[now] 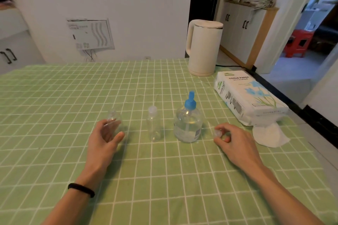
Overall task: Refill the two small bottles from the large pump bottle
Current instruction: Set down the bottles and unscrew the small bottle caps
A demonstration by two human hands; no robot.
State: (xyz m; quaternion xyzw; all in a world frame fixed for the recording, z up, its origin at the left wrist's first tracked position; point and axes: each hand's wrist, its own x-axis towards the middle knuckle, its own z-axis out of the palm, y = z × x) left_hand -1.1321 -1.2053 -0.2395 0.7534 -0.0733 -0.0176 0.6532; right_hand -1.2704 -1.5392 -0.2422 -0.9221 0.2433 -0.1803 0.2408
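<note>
Your desk point(54, 106) is green with a white grid. The pump bottle point(187, 128) is clear, its pump point(190, 101) blue. Near the right edge: cream kettle point(203, 49), white tissue pack point(247, 97) printed with blue flowers.

L hand point(104, 137) curled round small clear plastic bottle point(114, 117), thumb in front; R hand point(232, 139) pinching small clear cap point(218, 133), knuckles up

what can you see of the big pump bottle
The large pump bottle is clear plastic, squat and round-shouldered, with a blue pump head and a dip tube inside. It looks partly full of clear liquid, label low down. It stands upright on the green checked tablecloth, between the capped small bottle and the right hand; neither touches it.
</note>
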